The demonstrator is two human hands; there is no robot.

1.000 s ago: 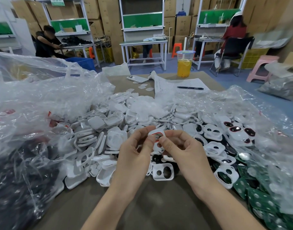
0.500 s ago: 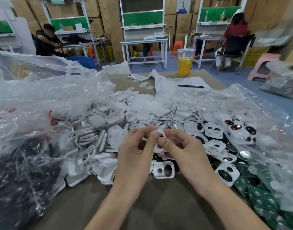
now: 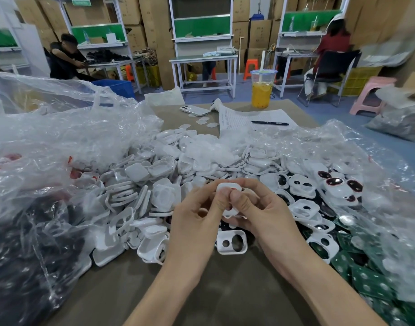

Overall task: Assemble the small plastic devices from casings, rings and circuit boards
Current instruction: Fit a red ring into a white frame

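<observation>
Both hands meet above the table's middle around one small white casing (image 3: 227, 186). My left hand (image 3: 197, 212) pinches its left side and my right hand (image 3: 260, 208) grips its right side, with both thumbs pressed on its face. Most of the casing is hidden by my fingers. A white casing with two holes (image 3: 232, 242) lies on the table just below my hands. White casings and rings (image 3: 154, 184) are heaped behind. Green circuit boards (image 3: 366, 278) lie in a plastic bag at the right.
Large clear plastic bags (image 3: 49, 149) flank the heap on both sides. A cup of orange drink (image 3: 262, 90), a phone (image 3: 194, 110), paper and a pen (image 3: 270, 123) sit at the table's far end. Two people sit at benches in the background.
My thumbs have closed over the casing's face, covering the dark opening seen earlier. The hands stay in the same spot.
</observation>
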